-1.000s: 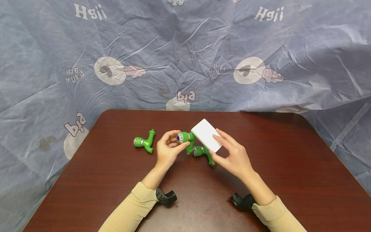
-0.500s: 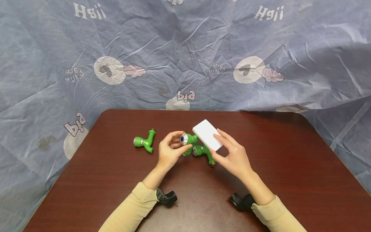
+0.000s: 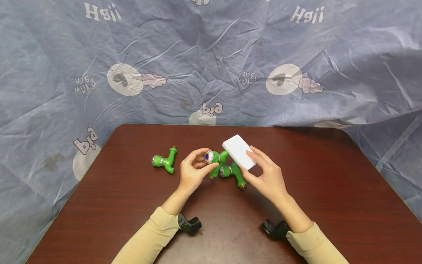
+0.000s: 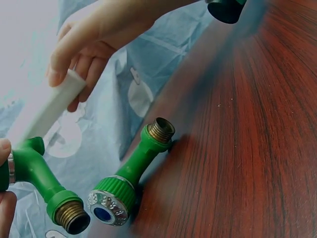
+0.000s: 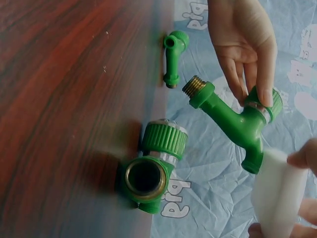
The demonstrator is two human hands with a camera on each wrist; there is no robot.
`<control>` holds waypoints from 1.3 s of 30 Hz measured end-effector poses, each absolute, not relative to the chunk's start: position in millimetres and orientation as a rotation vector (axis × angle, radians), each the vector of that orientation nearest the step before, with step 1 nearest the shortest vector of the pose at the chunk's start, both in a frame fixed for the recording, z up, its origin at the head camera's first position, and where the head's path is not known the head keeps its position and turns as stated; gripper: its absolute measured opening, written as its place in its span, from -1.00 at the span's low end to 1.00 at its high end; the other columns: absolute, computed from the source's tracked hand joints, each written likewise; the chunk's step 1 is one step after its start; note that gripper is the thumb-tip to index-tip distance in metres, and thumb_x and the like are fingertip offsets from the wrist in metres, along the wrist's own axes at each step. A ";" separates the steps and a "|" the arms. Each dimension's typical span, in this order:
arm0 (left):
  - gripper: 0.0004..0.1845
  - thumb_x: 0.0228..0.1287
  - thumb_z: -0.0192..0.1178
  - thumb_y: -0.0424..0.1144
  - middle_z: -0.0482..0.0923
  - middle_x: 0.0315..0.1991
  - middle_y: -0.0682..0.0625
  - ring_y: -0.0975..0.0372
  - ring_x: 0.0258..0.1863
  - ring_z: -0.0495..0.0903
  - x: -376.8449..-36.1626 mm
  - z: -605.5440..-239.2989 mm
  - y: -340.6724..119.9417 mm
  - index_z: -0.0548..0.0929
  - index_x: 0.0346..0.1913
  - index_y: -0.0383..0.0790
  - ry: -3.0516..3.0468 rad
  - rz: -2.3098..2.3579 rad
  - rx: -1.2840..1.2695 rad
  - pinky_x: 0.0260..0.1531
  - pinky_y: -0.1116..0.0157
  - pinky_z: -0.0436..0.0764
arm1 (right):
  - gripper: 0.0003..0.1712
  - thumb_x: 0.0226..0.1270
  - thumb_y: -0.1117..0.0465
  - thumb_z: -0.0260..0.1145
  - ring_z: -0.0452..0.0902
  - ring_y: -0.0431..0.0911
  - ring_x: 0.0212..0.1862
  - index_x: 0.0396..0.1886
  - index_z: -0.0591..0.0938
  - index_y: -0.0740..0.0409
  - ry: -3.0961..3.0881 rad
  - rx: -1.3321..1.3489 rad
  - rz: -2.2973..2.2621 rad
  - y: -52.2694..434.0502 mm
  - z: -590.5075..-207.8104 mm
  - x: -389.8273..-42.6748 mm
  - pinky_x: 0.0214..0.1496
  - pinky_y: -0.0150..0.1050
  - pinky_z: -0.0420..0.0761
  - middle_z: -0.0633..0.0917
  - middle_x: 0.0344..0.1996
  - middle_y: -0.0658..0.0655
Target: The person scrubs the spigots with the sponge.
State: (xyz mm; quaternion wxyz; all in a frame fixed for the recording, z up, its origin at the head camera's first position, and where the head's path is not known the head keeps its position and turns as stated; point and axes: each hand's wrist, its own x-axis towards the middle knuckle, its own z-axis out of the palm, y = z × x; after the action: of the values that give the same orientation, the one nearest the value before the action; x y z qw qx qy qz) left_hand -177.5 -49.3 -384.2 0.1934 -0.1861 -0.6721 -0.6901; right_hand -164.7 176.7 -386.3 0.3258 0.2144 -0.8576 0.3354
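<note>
While the left hand [image 3: 192, 172] pinches a green tap [image 3: 214, 160] above the counter [image 3: 313, 190], the right hand [image 3: 268, 179] fingers grip a white sponge [image 3: 239, 151] against its spout; a second tap [image 3: 233, 173] lies beneath.

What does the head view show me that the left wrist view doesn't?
Only the head view shows a third green tap lying apart on the table, the blue printed sheet's lettering, both sleeves and the whole left hand. Only the left wrist view shows the brass threaded end of the tap lying on the table. Both show the right hand holding the white sponge against the held tap, and the lying tap.
</note>
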 end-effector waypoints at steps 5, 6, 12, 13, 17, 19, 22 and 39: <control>-0.51 -0.17 0.43 -0.60 0.60 -0.37 -0.35 0.05 -0.41 0.60 -178.1 -384.8 -50.2 0.57 -0.05 -0.53 -1.884 -1.896 -0.509 -0.39 0.15 0.66 | -0.47 -0.08 0.22 0.46 0.56 0.05 0.02 0.00 0.64 0.18 -2.225 0.581 0.912 176.9 -385.5 -164.5 -0.12 -0.23 0.55 0.57 0.12 0.13; -0.51 -0.17 0.43 -0.59 0.60 -0.37 -0.35 0.04 -0.40 0.59 -178.1 -384.7 -50.1 0.58 -0.05 -0.52 -1.883 -1.887 -0.512 -0.39 0.15 0.66 | -0.46 -0.08 0.22 0.47 0.56 0.04 0.03 0.01 0.63 0.17 -2.234 0.611 0.911 176.8 -385.7 -164.4 -0.11 -0.25 0.54 0.56 0.13 0.12; -0.53 -0.15 0.44 -0.57 0.59 -0.32 -0.30 0.06 -0.37 0.57 -178.0 -384.8 -49.7 0.61 -0.05 -0.48 -1.870 -1.848 -0.534 -0.40 0.11 0.66 | -0.49 -0.08 0.22 0.47 0.59 0.04 -0.03 -0.02 0.65 0.19 -2.261 0.547 0.860 178.1 -387.2 -166.5 -0.20 -0.12 0.58 0.59 0.09 0.14; -0.53 -0.15 0.44 -0.56 0.59 -0.32 -0.29 0.07 -0.37 0.57 -178.0 -385.1 -49.6 0.61 -0.05 -0.48 -1.870 -1.849 -0.534 -0.40 0.10 0.66 | -0.50 -0.08 0.23 0.48 0.59 0.04 -0.03 -0.03 0.65 0.19 -2.250 0.516 0.868 178.3 -386.9 -166.7 -0.20 -0.12 0.57 0.59 0.08 0.14; -0.53 -0.18 0.46 -0.54 0.60 -0.36 -0.29 0.11 -0.41 0.57 -178.1 -386.4 -49.1 0.62 -0.08 -0.48 -1.881 -1.866 -0.530 -0.40 0.00 0.64 | -0.49 -0.09 0.27 0.47 0.55 0.03 0.03 -0.02 0.65 0.17 -2.204 0.579 0.963 177.6 -384.2 -164.4 -0.05 -0.36 0.51 0.58 0.10 0.12; -0.53 -0.21 0.48 -0.53 0.61 -0.38 -0.30 0.13 -0.42 0.58 -178.4 -387.3 -49.1 0.63 -0.10 -0.48 -1.887 -1.877 -0.524 -0.39 -0.03 0.64 | -0.47 -0.07 0.29 0.47 0.53 0.02 0.07 0.02 0.63 0.16 -2.205 0.694 1.013 175.6 -382.8 -162.6 0.02 -0.47 0.45 0.56 0.12 0.13; -0.54 -0.23 0.50 -0.52 0.62 -0.41 -0.31 0.17 -0.43 0.59 -178.6 -388.1 -48.9 0.63 -0.13 -0.49 -1.894 -1.886 -0.519 -0.39 -0.03 0.64 | -0.46 -0.05 0.28 0.46 0.53 0.01 0.08 0.04 0.63 0.15 -2.238 0.798 1.027 173.5 -382.7 -161.3 0.04 -0.49 0.44 0.56 0.13 0.13; -0.55 -0.24 0.47 -0.59 0.58 -0.42 -0.02 0.33 -0.57 0.55 -176.8 -387.2 -48.9 0.48 -0.23 -0.50 -1.866 -2.072 -0.502 -0.57 0.47 0.54 | -0.49 -0.08 0.30 0.43 0.56 -0.02 0.02 0.00 0.65 0.15 -2.243 0.730 0.999 179.2 -381.8 -162.2 0.00 -0.54 0.41 0.59 0.08 0.11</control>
State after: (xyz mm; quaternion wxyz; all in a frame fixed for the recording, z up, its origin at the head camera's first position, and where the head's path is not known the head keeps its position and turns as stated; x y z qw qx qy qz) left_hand -176.8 -48.9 -387.2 0.1538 -0.1750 -0.6508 -0.7226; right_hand -162.2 179.2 -381.8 0.2860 0.2731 -0.8390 0.3738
